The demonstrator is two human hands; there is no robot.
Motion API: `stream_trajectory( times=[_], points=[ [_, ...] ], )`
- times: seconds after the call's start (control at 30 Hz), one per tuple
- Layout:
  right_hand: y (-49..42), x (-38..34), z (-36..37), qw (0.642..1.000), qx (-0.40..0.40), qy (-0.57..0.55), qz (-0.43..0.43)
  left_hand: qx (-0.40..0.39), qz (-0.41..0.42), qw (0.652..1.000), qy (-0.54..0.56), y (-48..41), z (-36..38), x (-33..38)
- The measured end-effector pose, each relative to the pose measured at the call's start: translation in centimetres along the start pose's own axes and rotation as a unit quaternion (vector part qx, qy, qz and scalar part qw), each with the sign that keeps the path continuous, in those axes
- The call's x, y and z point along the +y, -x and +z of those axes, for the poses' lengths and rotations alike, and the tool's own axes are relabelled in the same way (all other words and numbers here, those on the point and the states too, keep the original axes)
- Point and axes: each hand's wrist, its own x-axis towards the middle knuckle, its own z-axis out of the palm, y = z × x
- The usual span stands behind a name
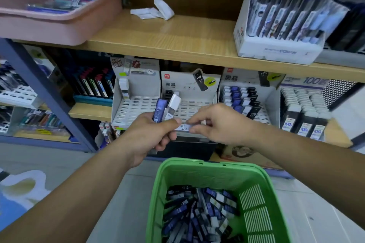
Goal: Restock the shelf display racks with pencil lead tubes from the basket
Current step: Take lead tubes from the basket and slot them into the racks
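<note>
While our left hand (150, 136) clasps a bunch of blue and white plastic lead tubes (159, 110) as ready stock, our right hand (219, 124) pinches one white HB tube (184, 126), seemingly for the far white slotted cardboard rack (189, 106); more fill the near green plastic basket (197, 163)

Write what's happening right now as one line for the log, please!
left hand: holds blue tube, white tube | right hand: pinches HB tube | middle rack: mostly empty | green basket: loose tubes inside
</note>
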Motion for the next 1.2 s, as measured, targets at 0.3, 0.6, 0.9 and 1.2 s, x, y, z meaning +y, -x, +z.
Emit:
stream_trajectory(
  times=[0.3, 0.6, 0.9, 1.2],
  points=[
    [6.9, 5.1, 0.3, 0.938, 0.079, -0.275, 0.198, -0.03, -0.006, 0.998, -0.049, -1.3, 4.7, 0.4],
    [8.4, 10.6, -1.4, 0.846, 0.302, -0.35, 0.267, -0.079, -0.032, 0.994, -0.066, -2.0, 9.0, 1.0],
    [6.0, 12.0, 0.0, 0.865, 0.296, -0.308, 0.265, -0.055, -0.025, 0.995, -0.085, -2.0, 8.7, 0.7],
    [4.9, 13.0, 0.0, 0.889, 0.275, -0.23, 0.285, -0.106, -0.032, 0.99, -0.087, -1.6, 7.9, 0.7]
  ],
)
